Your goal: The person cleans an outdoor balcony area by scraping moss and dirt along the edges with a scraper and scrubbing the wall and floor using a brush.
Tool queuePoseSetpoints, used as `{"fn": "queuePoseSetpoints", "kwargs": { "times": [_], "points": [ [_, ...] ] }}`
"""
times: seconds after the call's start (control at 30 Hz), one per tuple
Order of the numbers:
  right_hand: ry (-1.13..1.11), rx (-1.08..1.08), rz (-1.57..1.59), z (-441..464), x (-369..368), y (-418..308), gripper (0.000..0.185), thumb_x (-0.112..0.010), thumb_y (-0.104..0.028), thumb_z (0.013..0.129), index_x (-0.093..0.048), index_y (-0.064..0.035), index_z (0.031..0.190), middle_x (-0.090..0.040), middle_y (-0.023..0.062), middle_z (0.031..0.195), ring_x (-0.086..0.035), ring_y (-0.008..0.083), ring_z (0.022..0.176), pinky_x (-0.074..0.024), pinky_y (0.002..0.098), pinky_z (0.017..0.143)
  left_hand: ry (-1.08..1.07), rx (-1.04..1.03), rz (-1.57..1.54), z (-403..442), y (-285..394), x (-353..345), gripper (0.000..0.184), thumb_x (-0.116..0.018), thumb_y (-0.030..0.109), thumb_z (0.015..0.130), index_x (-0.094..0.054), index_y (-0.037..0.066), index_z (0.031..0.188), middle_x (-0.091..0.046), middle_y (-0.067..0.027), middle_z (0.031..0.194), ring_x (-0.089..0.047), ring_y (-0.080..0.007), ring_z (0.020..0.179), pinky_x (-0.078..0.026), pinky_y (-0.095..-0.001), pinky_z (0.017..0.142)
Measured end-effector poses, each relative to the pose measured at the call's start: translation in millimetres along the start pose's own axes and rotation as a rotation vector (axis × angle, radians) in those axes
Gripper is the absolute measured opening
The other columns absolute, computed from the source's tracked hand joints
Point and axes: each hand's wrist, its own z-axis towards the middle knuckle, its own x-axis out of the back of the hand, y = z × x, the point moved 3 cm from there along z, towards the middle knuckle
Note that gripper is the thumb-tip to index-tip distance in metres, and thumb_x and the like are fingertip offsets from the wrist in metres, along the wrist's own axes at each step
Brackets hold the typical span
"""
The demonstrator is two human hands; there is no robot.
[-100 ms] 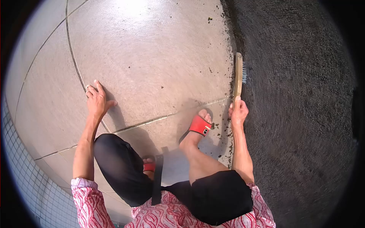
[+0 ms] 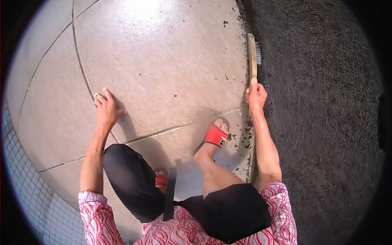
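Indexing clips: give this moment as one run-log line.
right hand: grips wooden brush | bristles: facing dark ground | left hand: spread, nothing held, over pale tiles

The right hand (image 2: 257, 96) grips a brush (image 2: 251, 57), bristles (image 2: 258, 54) facing the dark ground (image 2: 318, 122).

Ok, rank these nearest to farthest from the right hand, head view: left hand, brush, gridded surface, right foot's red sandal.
1. Brush, in the right hand.
2. Right foot's red sandal, lower left.
3. Left hand, farther left.
4. Gridded surface, far left edge.
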Motion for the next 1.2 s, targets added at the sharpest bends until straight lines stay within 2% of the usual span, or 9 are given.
{"fn": "queuePoseSetpoints", "kwargs": {
  "times": [0.13,0.37,0.5,0.67,0.87,1.03,1.07,1.17,1.2],
  "points": [
    [-0.010,0.123,-0.138,63.9,-13.0,-70.3,0.055,-0.059,-0.048,0.096,-0.062,0.0025,0.075,-0.058,0.0056,0.060,-0.052,0.0139,0.054,-0.0426,0.0343,0.051,-0.024,-0.047,-0.050,0.7,32.7,-18.7,0.129,-0.094,0.036,0.059,-0.015,-0.010,0.151,-0.028,-0.0483,0.141,-0.041,-0.0573,0.129,-0.045,-0.0500,0.104],
    [0.068,-0.065,-0.062,-61.3,82.3,57.6,0.045,-0.058,-0.048,0.098,-0.055,-0.0063,0.082,-0.052,-0.0014,0.064,-0.044,0.0069,0.047,-0.0328,0.0242,0.040,0.000,-0.051,-0.060,-1.0,29.2,-16.0,0.130,-0.094,0.036,0.058,-0.015,-0.009,0.151,-0.028,-0.0471,0.143,-0.042,-0.0554,0.129,-0.044,-0.0485,0.106],
    [0.080,-0.026,-0.051,-35.3,63.6,29.6,0.043,-0.061,-0.041,0.098,-0.056,-0.0037,0.079,-0.053,-0.0005,0.062,-0.046,0.0073,0.049,-0.0376,0.0250,0.043,-0.010,-0.033,-0.052,0.3,31.2,-18.3,0.129,-0.094,0.036,0.059,-0.015,-0.008,0.152,-0.027,-0.0472,0.143,-0.040,-0.0556,0.131,-0.043,-0.0486,0.107],
    [0.028,0.131,-0.143,49.2,2.4,-30.7,0.051,-0.060,-0.048,0.097,-0.059,-0.0006,0.078,-0.057,0.0026,0.062,-0.054,0.0141,0.058,-0.0446,0.0336,0.056,0.002,-0.058,-0.116,1.8,27.7,-21.2,0.129,-0.094,0.034,0.060,-0.014,-0.008,0.152,-0.023,-0.0480,0.145,-0.037,-0.0580,0.132,-0.045,-0.0536,0.104],
    [0.124,0.001,-0.135,-69.1,71.8,67.8,0.047,-0.057,-0.044,0.100,-0.055,-0.0024,0.078,-0.053,0.0003,0.061,-0.049,0.0094,0.054,-0.0393,0.0276,0.048,-0.025,-0.042,-0.077,-2.3,32.3,-11.8,0.127,-0.094,0.035,0.061,-0.016,-0.009,0.151,-0.025,-0.0489,0.143,-0.040,-0.0578,0.130,-0.046,-0.0533,0.103],
    [0.033,-0.048,-0.093,-33.6,57.1,40.8,0.046,-0.055,-0.042,0.101,-0.054,-0.0023,0.079,-0.053,0.0017,0.062,-0.048,0.0089,0.054,-0.0389,0.0281,0.048,-0.019,-0.035,-0.062,-0.2,30.1,-17.1,0.128,-0.094,0.034,0.060,-0.015,-0.008,0.152,-0.027,-0.0473,0.143,-0.041,-0.0564,0.130,-0.045,-0.0502,0.104],
    [0.010,-0.014,-0.122,-9.5,39.9,15.9,0.047,-0.054,-0.044,0.101,-0.056,-0.0013,0.081,-0.055,0.0030,0.063,-0.051,0.0115,0.056,-0.0415,0.0310,0.052,-0.021,-0.023,-0.055,0.8,30.4,-17.2,0.128,-0.094,0.034,0.060,-0.015,-0.008,0.152,-0.028,-0.0463,0.143,-0.041,-0.0555,0.130,-0.044,-0.0491,0.105],
    [0.036,0.091,-0.286,49.6,-1.7,-23.8,0.054,-0.051,-0.047,0.099,-0.060,0.0055,0.089,-0.063,0.0245,0.082,-0.062,0.0341,0.079,-0.0473,0.0465,0.074,-0.022,-0.024,-0.084,0.5,31.6,-15.5,0.128,-0.094,0.033,0.060,-0.015,-0.007,0.152,-0.028,-0.0462,0.143,-0.041,-0.0553,0.130,-0.044,-0.0488,0.105],
    [0.040,0.139,-0.303,51.4,3.5,-19.9,0.054,-0.052,-0.047,0.099,-0.060,0.0051,0.088,-0.064,0.0235,0.080,-0.062,0.0338,0.077,-0.0476,0.0462,0.073,-0.015,-0.045,-0.086,0.2,30.2,-18.4,0.127,-0.093,0.034,0.061,-0.016,-0.008,0.152,-0.028,-0.0473,0.142,-0.040,-0.0561,0.130,-0.044,-0.0501,0.105]
  ]
}}
